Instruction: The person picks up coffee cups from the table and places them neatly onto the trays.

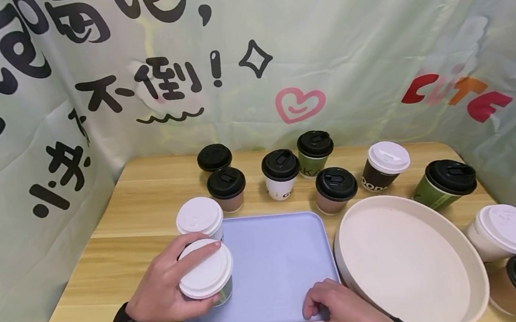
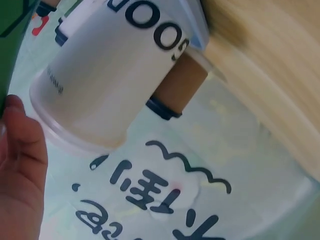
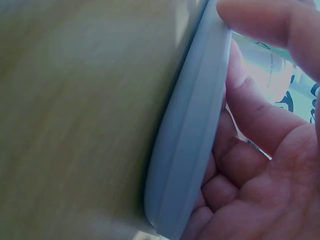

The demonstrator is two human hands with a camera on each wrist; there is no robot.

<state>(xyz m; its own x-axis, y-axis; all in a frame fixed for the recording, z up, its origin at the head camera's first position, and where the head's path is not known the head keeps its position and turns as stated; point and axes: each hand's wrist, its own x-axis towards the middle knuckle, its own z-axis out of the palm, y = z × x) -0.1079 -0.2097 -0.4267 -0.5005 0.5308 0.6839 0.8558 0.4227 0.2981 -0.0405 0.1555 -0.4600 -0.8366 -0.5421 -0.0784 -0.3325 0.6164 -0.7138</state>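
Note:
My left hand [image 1: 168, 282] grips a green paper cup [image 1: 226, 292] with a white lid [image 1: 206, 269], over the left front of the blue tray [image 1: 276, 266]. Its fingers curve around the cup, the index finger lying across the lid. Just behind stands a white-lidded cup [image 1: 199, 215]; the left wrist view shows its white lettered side [image 2: 100, 75], while the held cup appears as a green strip [image 2: 9, 50] beside my fingers. My right hand [image 1: 341, 309] pinches the tray's front rim near the right corner, its fingers curled inside and thumb at the edge [image 3: 187, 135].
Black-lidded cups, including a white one [image 1: 280, 182] and a brown one [image 1: 333, 203], stand behind the tray. A round cream tray [image 1: 411, 265] lies close on its right. More cups, among them a large brown one [image 1: 510, 286], line the right side. Fabric walls enclose the table.

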